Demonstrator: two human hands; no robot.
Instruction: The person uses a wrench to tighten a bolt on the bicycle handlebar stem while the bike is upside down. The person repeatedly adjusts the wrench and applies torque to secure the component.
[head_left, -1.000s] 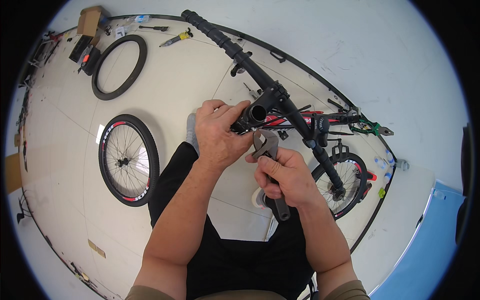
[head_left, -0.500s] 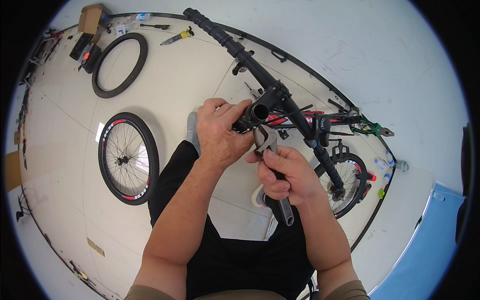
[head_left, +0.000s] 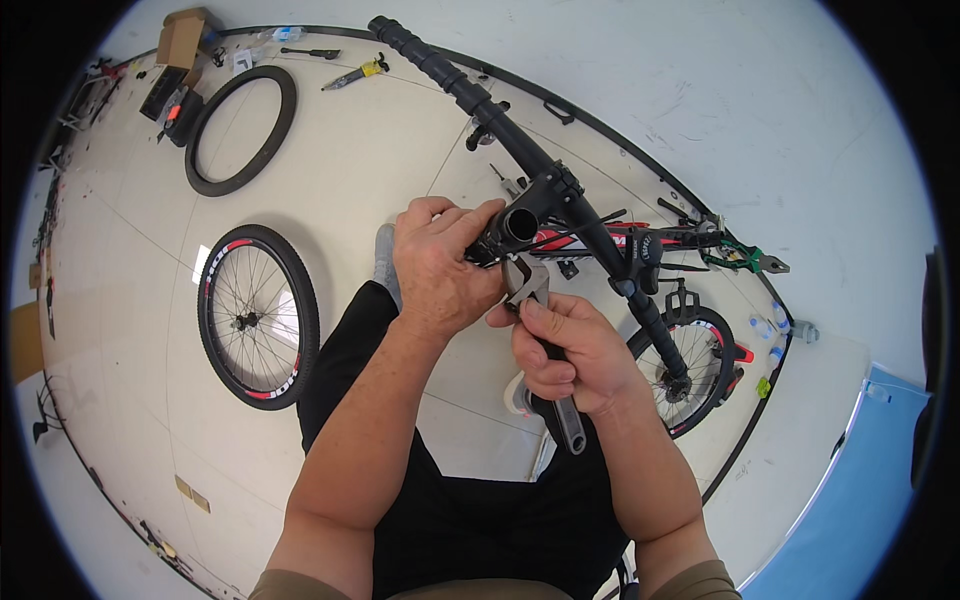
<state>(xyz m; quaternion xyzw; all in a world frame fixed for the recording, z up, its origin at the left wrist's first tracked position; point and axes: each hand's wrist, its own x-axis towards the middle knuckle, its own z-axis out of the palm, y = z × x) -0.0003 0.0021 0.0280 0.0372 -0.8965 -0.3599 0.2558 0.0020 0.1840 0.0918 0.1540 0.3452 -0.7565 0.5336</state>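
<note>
My left hand [head_left: 445, 265] is closed around the black stem and steerer tube [head_left: 518, 226] of a red and black bicycle [head_left: 570, 240], just under the handlebar [head_left: 600, 240]. My right hand [head_left: 570, 355] grips an adjustable wrench [head_left: 532, 282], its thumb near the adjusting screw. The wrench's head is tilted up against the underside of the part in my left hand, its handle pointing down toward my legs. I cannot make out exactly what the jaws are on, as fingers and tube partly hide it.
A loose wheel [head_left: 305, 335] lies left. Behind it are a tire [head_left: 285, 130], cardboard box [head_left: 180, 45] and yellow-handled tool [head_left: 345, 78]. Green-handled pliers [head_left: 765, 262] are beside the frame at right, above the attached wheel [head_left: 710, 375] and plastic bottles [head_left: 775, 320]. A tape roll [head_left: 516, 398] is behind the wrench.
Since a second ago the wrench's lower end has swung slightly down and right, and my right thumb and fingers have shifted a little on it. My left hand stays on the stem.
</note>
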